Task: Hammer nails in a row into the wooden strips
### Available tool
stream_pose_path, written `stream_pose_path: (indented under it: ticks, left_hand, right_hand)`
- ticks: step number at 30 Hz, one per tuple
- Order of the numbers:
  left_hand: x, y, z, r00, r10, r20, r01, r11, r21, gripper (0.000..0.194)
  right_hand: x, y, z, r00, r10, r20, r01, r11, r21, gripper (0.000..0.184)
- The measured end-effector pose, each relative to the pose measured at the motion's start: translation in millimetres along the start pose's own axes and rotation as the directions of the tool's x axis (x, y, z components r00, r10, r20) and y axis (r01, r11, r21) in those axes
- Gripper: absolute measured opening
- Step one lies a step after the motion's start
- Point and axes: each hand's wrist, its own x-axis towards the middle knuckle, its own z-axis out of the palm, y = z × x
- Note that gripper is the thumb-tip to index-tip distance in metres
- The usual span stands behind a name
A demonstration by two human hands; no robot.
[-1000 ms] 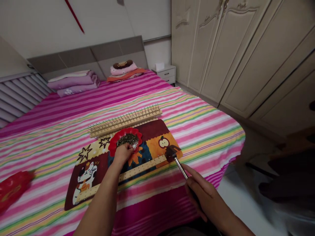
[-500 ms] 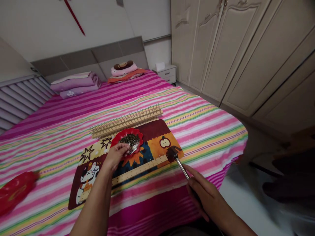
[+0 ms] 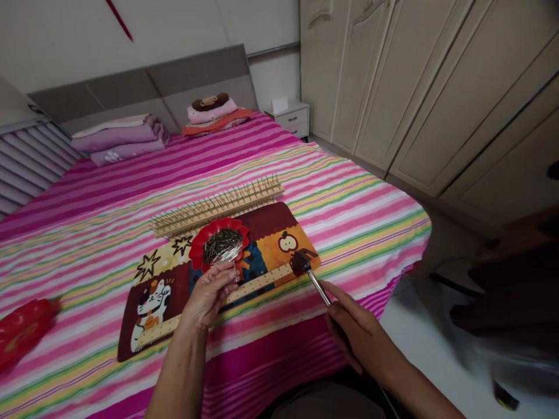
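Head view: left hand (image 3: 209,294) has a thin nail (image 3: 236,271) pinched between thumb and fingertips, just on the near side of a scalloped red bowl (image 3: 196,251) full of loose nails (image 3: 221,243). Right hand (image 3: 356,329) is wrapped around a hammer (image 3: 318,287), dark head pointing away from it, right by the end of a pale wooden strip (image 3: 259,284). Can't tell if they're touching. That strip runs behind the left hand, lying on a patterned mat (image 3: 179,285). Past the bowl, beyond both hands, there's wood bristling with upright nails (image 3: 222,210). Red tray (image 3: 26,331) sits well left of the left hand, on the striped bedspread (image 3: 349,209).
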Motion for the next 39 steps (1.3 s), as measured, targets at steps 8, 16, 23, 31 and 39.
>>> stream_pose_path:
  ticks: [8, 16, 23, 31, 39]
  left_hand:
    - [4.4, -26.4, 14.2, 1.000, 0.019, -0.023, -0.018, 0.997, 0.071, 0.046]
    - [9.5, -45.7, 24.9, 0.980, 0.182, -0.077, -0.168, 0.972, 0.166, 0.047]
    - [14.8, -48.3, 26.0, 0.983, 0.167, -0.080, -0.144, 0.960, 0.238, 0.043]
    - [17.7, -47.5, 27.1, 0.987, 0.153, -0.047, -0.137, 0.961, 0.242, 0.042]
    - [22.8, -58.6, 18.7, 0.978, 0.209, 0.018, -0.200, 0.906, 0.373, 0.034]
  right_hand:
    - [4.7, 5.1, -3.7, 0.999, -0.024, 0.047, 0.025, 1.000, -0.009, 0.056]
    - [6.8, 9.3, -3.1, 0.999, -0.028, 0.035, 0.028, 1.000, -0.009, 0.056]
    - [7.1, 8.4, -2.1, 0.999, -0.009, 0.046, 0.011, 1.000, -0.025, 0.059]
    - [6.4, 8.6, -0.9, 0.998, -0.024, 0.066, 0.024, 1.000, 0.000, 0.054]
    - [6.9, 8.0, 0.3, 0.998, -0.009, 0.070, 0.010, 1.000, -0.006, 0.056]
